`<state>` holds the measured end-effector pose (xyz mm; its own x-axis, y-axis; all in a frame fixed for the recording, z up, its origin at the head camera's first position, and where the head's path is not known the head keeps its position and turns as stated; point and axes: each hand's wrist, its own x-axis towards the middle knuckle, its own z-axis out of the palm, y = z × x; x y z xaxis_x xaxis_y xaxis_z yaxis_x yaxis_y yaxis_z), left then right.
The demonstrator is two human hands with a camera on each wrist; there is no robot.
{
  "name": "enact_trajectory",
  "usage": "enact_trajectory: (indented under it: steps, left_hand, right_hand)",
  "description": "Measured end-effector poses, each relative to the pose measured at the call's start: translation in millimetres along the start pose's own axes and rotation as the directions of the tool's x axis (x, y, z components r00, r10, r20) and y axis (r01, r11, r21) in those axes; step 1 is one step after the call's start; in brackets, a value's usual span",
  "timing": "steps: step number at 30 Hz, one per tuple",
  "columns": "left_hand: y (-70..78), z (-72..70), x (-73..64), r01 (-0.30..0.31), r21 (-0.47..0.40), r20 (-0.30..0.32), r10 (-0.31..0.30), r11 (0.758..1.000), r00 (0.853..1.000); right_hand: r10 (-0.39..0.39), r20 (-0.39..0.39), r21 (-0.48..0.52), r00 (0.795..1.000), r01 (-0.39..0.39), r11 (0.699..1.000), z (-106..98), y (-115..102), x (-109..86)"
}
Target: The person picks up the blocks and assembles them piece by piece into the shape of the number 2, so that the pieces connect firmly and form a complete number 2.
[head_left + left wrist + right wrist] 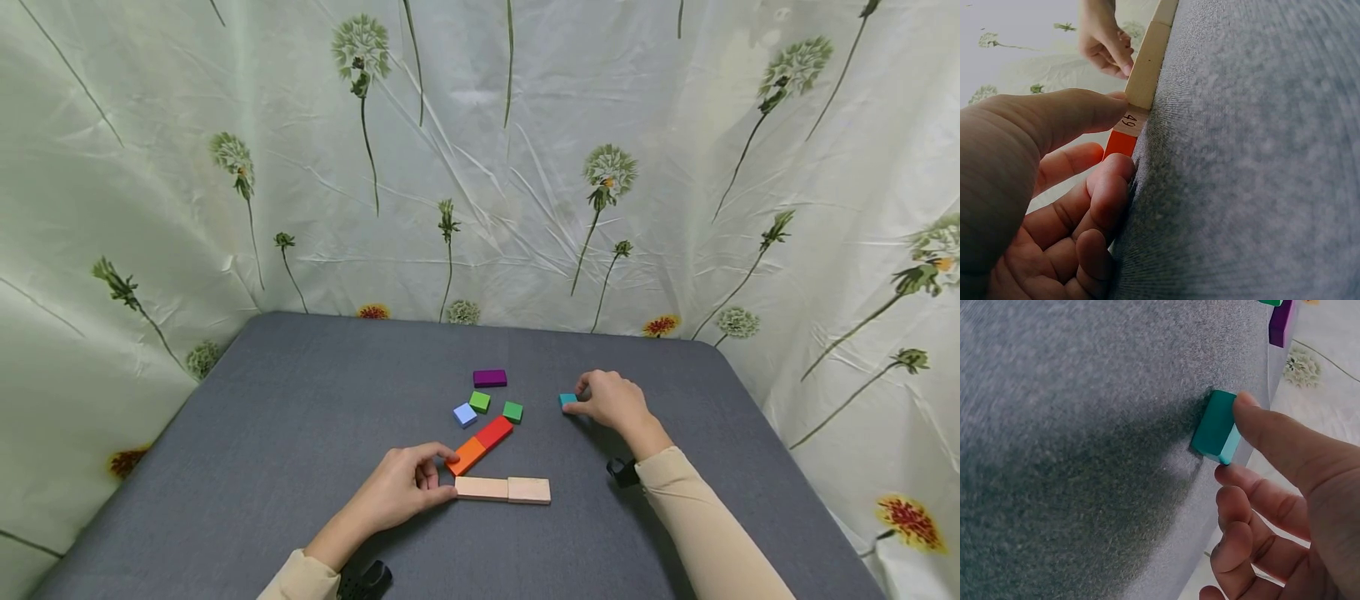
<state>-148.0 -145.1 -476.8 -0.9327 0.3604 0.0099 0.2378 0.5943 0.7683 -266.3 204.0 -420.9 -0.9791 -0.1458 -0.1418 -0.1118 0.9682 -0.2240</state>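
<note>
Two plain wooden blocks (pixel 482 489) lie end to end in a row on the grey table. An orange block (pixel 467 455) and a red block (pixel 494 432) form a slanted row, its near end at the wooden row's left end. My left hand (pixel 401 487) touches that corner, index fingertip at the orange block and thumb at the wooden end. A marking like "49" shows on the wooden end face (pixel 1130 120) in the left wrist view. Farther right, my right hand (pixel 617 403) pinches a teal block (pixel 1216 427) between thumb and index finger, low over the table.
Beyond the red block lie a dark green block (pixel 513 412), a light green block (pixel 480 402), a light blue block (pixel 465 415) and a purple block (pixel 490 378). A flower-printed curtain (pixel 525 208) hangs behind the table (pixel 337 375).
</note>
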Motion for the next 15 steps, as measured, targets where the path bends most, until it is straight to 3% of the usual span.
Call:
enact_trajectory:
  steps: [15]
  left_hand:
    - [-1.7,-0.4,1.0,-0.012,0.014,-0.002,0.012,1.000,1.000]
  right_hand:
    - [-0.007,0.005,0.013,1.000,0.007,1.000,1,-10,11.5]
